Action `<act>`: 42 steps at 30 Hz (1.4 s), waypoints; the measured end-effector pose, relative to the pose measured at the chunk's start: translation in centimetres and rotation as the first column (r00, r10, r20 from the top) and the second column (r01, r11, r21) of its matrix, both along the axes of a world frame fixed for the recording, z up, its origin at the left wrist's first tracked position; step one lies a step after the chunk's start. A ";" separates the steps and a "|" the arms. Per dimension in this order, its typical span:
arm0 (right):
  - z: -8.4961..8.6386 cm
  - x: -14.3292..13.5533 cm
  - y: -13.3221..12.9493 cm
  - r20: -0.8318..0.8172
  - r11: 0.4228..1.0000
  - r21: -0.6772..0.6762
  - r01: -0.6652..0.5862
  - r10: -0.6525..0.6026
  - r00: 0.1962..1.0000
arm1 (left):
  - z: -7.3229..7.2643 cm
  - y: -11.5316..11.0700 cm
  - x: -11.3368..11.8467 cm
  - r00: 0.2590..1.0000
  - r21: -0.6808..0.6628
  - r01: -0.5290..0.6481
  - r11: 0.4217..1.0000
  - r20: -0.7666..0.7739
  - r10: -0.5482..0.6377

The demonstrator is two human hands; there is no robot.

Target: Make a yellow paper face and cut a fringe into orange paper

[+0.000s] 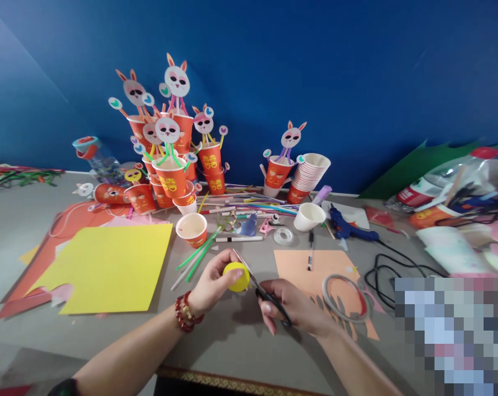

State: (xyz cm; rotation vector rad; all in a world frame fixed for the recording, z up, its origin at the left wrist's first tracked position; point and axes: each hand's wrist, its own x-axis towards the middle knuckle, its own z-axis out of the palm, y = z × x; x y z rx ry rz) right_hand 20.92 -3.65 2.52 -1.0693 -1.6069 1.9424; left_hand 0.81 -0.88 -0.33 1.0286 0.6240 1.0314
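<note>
Between the thumb and fingers of my left hand is a round yellow paper disc. My right hand grips black-handled scissors, whose blades point up and left along the disc's right edge. Whether the blades touch the paper I cannot tell. To the left lies a yellow paper sheet with a piece cut from its lower left. An orange paper sheet with cut-outs is beside my right hand, and a roll of tape rests on it.
Red paper cups with rabbit figures are stacked at the back left. A cup stack, a white cup and a blue glue gun with a black cord stand right of centre. Straws and a red-white cup lie beyond my left hand.
</note>
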 end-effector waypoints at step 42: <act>-1.0 0.5 0.1 0.053 0.997 0.058 -0.041 0.038 0.998 | 0.1 0.0 0.1 1.000 -0.039 0.003 0.999 0.022 -0.002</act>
